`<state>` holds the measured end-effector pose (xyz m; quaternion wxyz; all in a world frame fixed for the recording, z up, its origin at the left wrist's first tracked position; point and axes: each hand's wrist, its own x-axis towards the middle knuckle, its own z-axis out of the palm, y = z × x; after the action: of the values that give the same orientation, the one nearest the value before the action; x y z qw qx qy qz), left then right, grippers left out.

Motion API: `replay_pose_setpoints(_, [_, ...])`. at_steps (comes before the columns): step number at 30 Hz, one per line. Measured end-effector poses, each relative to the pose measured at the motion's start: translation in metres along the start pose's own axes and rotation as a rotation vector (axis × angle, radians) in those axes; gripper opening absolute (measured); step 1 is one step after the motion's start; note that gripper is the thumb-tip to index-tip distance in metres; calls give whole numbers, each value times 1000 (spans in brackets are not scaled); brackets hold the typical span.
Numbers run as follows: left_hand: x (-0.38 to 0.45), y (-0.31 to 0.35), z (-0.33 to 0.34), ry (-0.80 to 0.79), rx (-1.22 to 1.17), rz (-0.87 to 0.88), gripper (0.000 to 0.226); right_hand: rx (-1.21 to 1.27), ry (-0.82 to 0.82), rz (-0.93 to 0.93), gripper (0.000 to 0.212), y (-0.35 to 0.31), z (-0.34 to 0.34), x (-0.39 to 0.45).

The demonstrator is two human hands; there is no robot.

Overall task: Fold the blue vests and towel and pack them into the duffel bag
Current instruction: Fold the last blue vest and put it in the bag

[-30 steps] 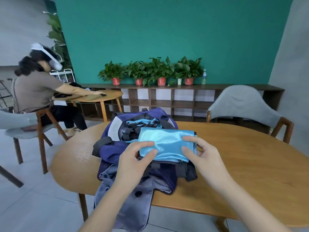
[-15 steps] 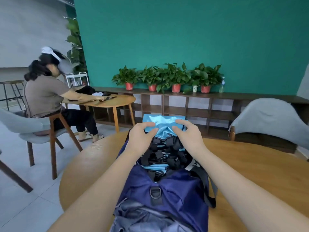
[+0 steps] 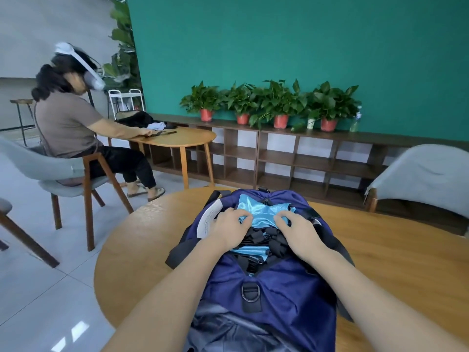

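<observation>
Folded blue cloth [image 3: 262, 212], lying on top of the bag a second ago, is now pressed into the far end of the open duffel bag [image 3: 274, 295] on the bench [image 3: 396, 255], pinched by curled fingers of both the left hand [image 3: 229, 228] and the right hand [image 3: 299, 229], so packing is judged nearly done.
</observation>
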<state>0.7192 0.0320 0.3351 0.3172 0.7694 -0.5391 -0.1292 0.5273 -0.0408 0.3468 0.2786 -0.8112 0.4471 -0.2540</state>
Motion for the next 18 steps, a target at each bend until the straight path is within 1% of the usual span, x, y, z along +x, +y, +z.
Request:
replay_pose_setpoints(4, [7,0,4,-48,108,-30,39,-31,-21,38,38,2,2,1])
replay_pose_setpoints(6, [10,-1,3,-80,104,-56,41,-47,-54,54,41,-1,2,-2])
replay_pose_setpoints(8, [13,0,-4,-120,53,-60,43,-29,-93,70,46,-2,0,-9])
replay_pose_setpoints(9, [13,1,-9,-124,-5,-52,40,-13,-99,80,50,-2,-1,-14])
replay_pose_setpoints(12, [12,3,-20,-32,-182,-20,28,12,-59,162,56,0,-6,-20])
replay_pose_setpoints(13, [11,2,-22,-2,-205,-16,27,-28,-64,185,62,-1,-8,-19])
replay_pose_setpoints(14, [10,1,-22,16,-198,-15,28,-78,-97,221,75,-2,-11,-19])
replay_pose_setpoints(16, [7,3,-22,45,-132,-5,32,-180,-207,267,110,-3,-15,-16])
replay_pose_setpoints(18, [7,5,-23,54,-82,17,41,-198,-257,302,130,-2,-21,-12])
